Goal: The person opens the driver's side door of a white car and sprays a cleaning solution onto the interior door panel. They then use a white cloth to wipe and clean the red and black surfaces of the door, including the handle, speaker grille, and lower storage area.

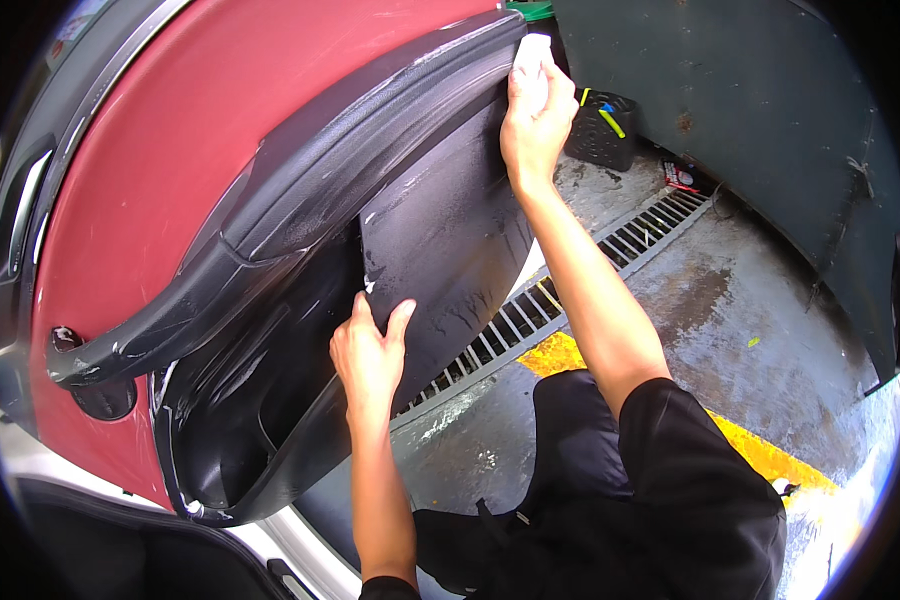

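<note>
A car door's inner panel fills the left and middle, its upper part red (172, 150). A black armrest (300, 195) curves across it, with whitish smears on the armrest and trim. At its upper right end, my right hand (541, 131) pinches a white pad or folded cloth (534, 56) against the black trim. My left hand (369, 360) grips the rim of the black door pocket (300, 435), with the thumb on the outer side and the fingers partly hidden inside. Dark wet streaks mark the lower black panel (450, 247) beside it.
A metal drain grate (525, 311) crosses the wet concrete floor (690, 292) below the door. A black container (604, 127) stands beyond my right hand, near a green-rimmed vessel (534, 10). A dark grey panel (735, 97) rises at the right. Yellow paint (555, 354) lines the floor.
</note>
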The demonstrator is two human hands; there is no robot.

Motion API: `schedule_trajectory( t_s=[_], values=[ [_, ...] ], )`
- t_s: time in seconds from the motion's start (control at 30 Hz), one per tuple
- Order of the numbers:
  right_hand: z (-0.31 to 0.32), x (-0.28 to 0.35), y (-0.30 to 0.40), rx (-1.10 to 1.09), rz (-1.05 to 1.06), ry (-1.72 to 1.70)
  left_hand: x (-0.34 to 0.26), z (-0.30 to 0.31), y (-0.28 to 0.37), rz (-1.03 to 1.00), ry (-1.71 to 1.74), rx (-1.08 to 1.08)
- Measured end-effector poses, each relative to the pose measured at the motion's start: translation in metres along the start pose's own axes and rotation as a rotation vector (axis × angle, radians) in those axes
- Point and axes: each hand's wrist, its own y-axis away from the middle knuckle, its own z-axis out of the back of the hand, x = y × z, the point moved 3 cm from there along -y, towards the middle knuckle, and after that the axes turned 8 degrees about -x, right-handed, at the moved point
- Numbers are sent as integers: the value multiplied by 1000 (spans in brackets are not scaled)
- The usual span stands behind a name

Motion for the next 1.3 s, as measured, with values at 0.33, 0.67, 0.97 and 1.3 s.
schedule_trajectory(
  t_s=[0.33,0.67,0.97,1.3],
  values=[
    [43,82,99,619,711,-276,-5,-1,2,65,12,39],
    [30,90,114,319,703,-378,5,-3,22,-174,-193,-193],
    [23,68,63,509,1116,-442,125,84,104,-66,-482,-458],
    [74,87,171,845,867,-392,55,40,62,-39,-207,-225]
  ],
)
